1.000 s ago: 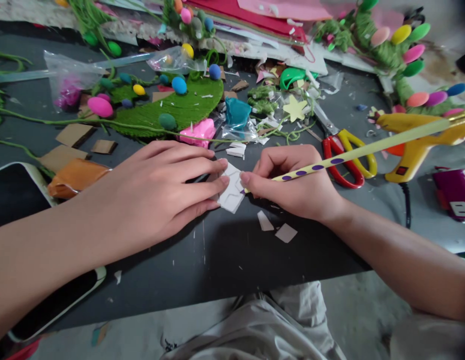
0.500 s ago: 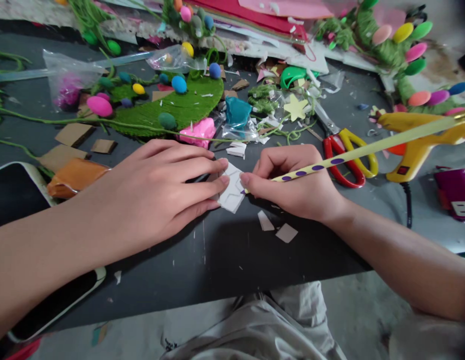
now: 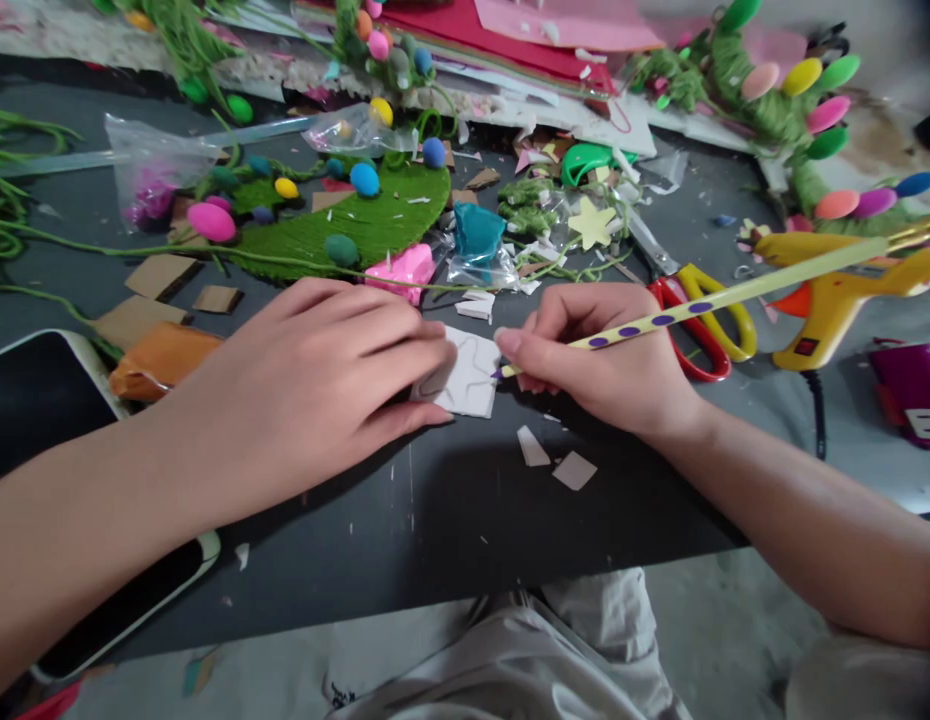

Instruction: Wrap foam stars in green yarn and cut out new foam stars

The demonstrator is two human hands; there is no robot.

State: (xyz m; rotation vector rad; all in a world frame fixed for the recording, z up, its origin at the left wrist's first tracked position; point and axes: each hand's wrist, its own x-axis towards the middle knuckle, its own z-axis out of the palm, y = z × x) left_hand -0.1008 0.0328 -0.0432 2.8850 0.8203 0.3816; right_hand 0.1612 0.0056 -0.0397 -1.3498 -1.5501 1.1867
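A small white card piece [image 3: 476,385] with a curving drawn outline lies on the dark tabletop. Over its left side rests my left hand [image 3: 352,360], fingers bent and thumb at the lower edge, gripping it. My right hand [image 3: 600,355] pinches a pale yellow pencil [image 3: 716,300] with purple dots. The pencil's purple tip is at the card's right edge; whether it touches cannot be made out. Two white scraps [image 3: 575,470] lie below my right hand. Part of the card is hidden under my left fingers.
Red and yellow scissors [image 3: 697,345] and a yellow glue gun [image 3: 817,300] lie to the right. Behind are a green yarn-covered leaf shape [image 3: 405,205], clay packets [image 3: 476,230] and a pale star [image 3: 591,222]. A phone-like device [image 3: 41,390] sits left, by an orange packet [image 3: 161,360].
The white card has been turned, so its edges sit squarer to me. My left fingers have curled in more over it, and the pencil tip has shifted slightly right.
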